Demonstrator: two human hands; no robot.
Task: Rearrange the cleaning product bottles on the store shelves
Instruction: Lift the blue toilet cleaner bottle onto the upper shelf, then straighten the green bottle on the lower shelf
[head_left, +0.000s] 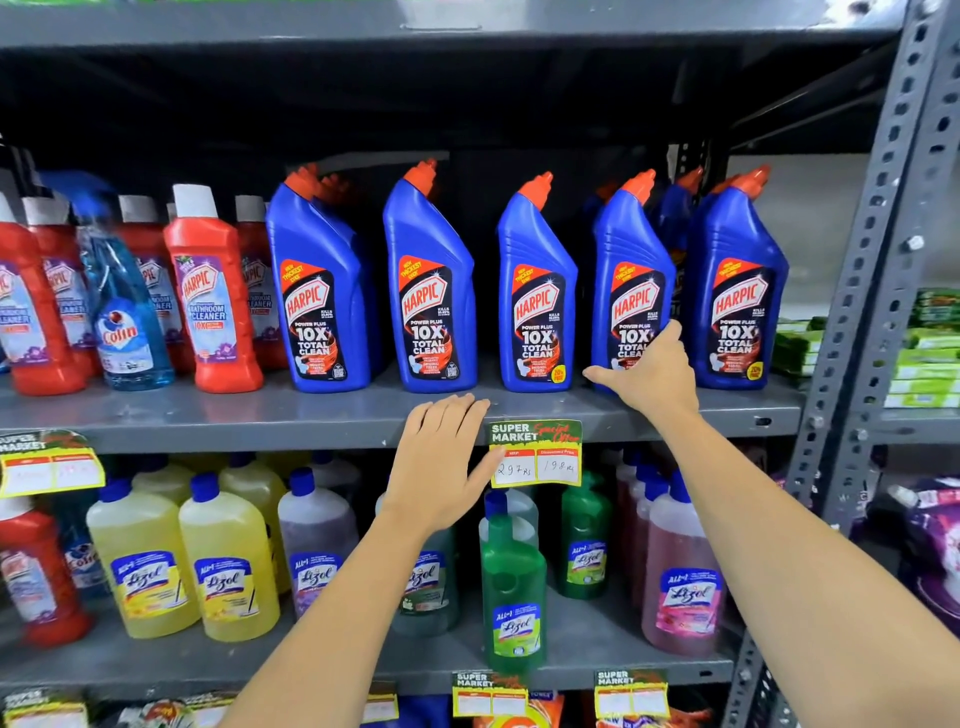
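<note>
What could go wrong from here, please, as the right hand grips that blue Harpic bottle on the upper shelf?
The right hand holds the fourth blue Harpic bottle only at its base, so the tall bottle might tip. It stands close to the rightmost blue bottle and could knock it. The left hand could snag the price tag.

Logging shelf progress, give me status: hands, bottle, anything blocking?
Right hand gripping fourth blue bottle near its base. Left hand open, flat on shelf edge. Neighbouring blue bottles close on both sides.

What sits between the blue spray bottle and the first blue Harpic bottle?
In the head view, a red Harpic Bathroom Cleaner bottle stands between the Colin spray bottle and the blue Harpic bottle.
</note>
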